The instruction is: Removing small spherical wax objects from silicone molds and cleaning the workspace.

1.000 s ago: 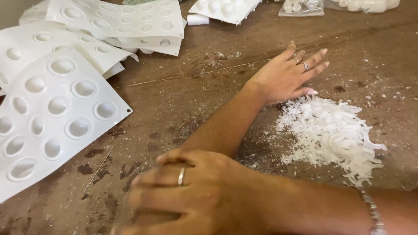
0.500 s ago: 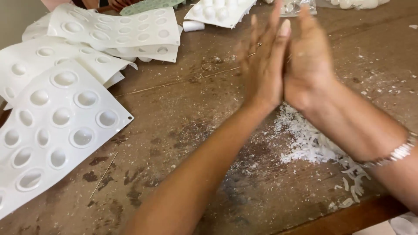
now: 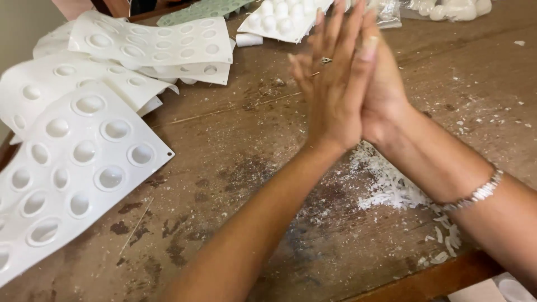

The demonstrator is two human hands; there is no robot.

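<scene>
The left hand (image 3: 331, 95) and the right hand (image 3: 384, 92) meet palm to palm in the upper middle of the frame, lifted above the surface, fingers stretched straight and pointing toward the top edge. Both are flat and fully extended, with nothing gripped between them that can be seen. A ring (image 3: 326, 60) sits on a finger of the left hand, and a silver bracelet (image 3: 475, 193) circles the right wrist at the right of the frame.

Directly below the joined hands, right of centre, lies a heap of white shavings (image 3: 391, 187), partly hidden by the right forearm, with loose flakes trailing toward the lower right edge. It rests on the brown wooden surface (image 3: 235, 162), which is dusted with white crumbs and marked by dark stains.

At the left of the frame a large white mould sheet (image 3: 72, 168) with round hollows lies flat, its corner pointing toward the centre. Behind it, in the upper left, more white mould sheets (image 3: 154, 42) overlap in a loose pile. At the top centre another mould tray (image 3: 279, 17) holds white rounded pieces, and a small white cylinder (image 3: 248, 39) lies just beside it.
</scene>
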